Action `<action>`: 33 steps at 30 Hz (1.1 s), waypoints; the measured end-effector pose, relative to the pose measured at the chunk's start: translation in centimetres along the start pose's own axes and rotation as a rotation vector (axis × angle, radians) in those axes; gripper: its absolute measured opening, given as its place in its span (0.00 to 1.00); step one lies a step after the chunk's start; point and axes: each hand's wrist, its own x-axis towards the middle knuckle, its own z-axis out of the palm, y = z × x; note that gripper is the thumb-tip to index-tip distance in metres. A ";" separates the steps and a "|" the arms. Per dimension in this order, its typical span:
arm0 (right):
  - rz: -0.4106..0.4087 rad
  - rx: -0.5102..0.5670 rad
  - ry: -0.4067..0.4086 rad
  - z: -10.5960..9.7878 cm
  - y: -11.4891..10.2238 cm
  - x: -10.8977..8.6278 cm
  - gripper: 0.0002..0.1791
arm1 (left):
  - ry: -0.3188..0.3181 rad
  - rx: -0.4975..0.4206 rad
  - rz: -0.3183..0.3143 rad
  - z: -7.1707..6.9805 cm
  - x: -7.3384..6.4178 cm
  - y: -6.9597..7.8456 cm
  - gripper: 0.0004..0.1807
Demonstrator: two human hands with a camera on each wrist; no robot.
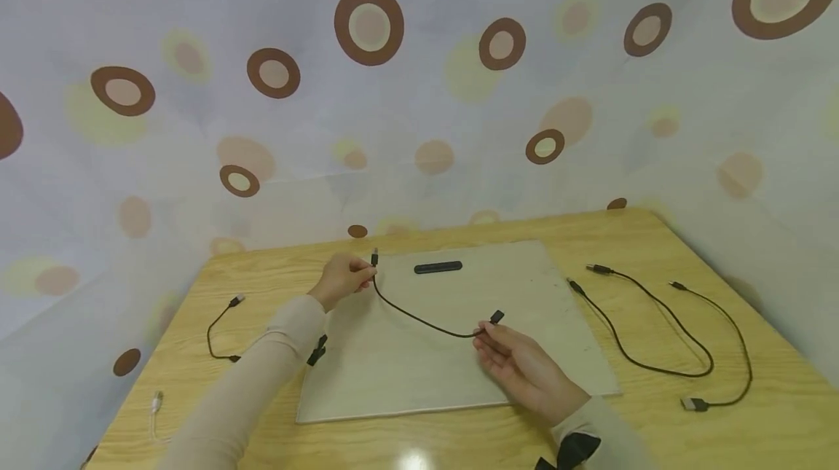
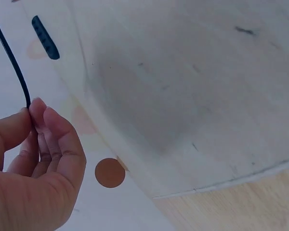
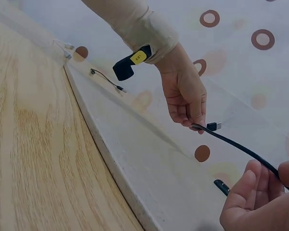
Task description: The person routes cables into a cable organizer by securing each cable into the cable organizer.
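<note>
A thin black USB cable [image 1: 419,318] sags between my two hands over a pale board. My left hand [image 1: 344,279] pinches it between thumb and fingers just below its USB plug [image 1: 375,257], which points upward. Near the other end, my right hand [image 1: 524,371] pinches the cable behind a black connector [image 1: 497,317]. In the left wrist view the left hand [image 2: 48,168] grips the cable [image 2: 12,60], the plug out of sight there. The right wrist view has the cable running from the left hand [image 3: 185,96] to the right hand [image 3: 260,197].
The pale board [image 1: 459,386] lies on a wooden table [image 1: 367,444]. A slim black notched bar [image 1: 438,267] rests near its back edge. Two black cables [image 1: 662,369] lie to the right. At left are a short black cable [image 1: 210,335] and a white cable [image 1: 156,404]. Patterned cloth hangs behind.
</note>
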 end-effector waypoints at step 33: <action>0.001 -0.023 0.071 -2.7 -2.3 -1.9 0.07 | 0.021 -0.044 -0.028 5.4 3.7 1.6 0.12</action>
